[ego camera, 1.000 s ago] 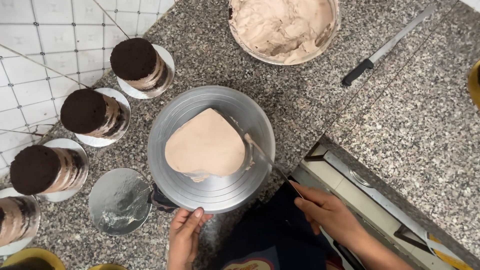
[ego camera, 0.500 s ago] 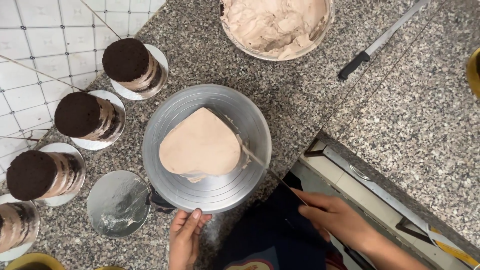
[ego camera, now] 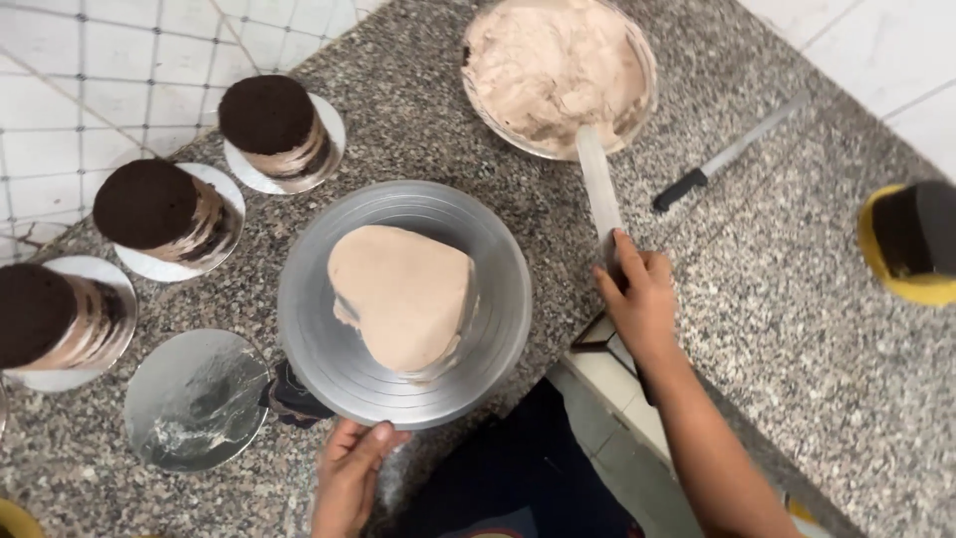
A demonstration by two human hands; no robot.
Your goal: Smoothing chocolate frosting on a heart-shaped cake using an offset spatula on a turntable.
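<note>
My left hand [ego camera: 351, 468] grips the near rim of the turntable [ego camera: 319, 339], thumb on top, and my right hand [ego camera: 637, 299] is closed around the handle of the spatula [ego camera: 596, 184], its long blade reaching out to the bowl of frosting [ego camera: 553, 65] at the far side. The heart-shaped cake [ego camera: 403, 294] sits in the middle of the turntable, top smooth and pale brown, though the near side looks patchy to me, so I judge the coat isn't finished. Off to the left, three dark layered cakes [ego camera: 149, 204] wait on silver boards with bare sides, and one empty board [ego camera: 194, 399] lies near me. A knife [ego camera: 727, 154] rests on the granite counter [ego camera: 797, 329] to the right, untouched.
</note>
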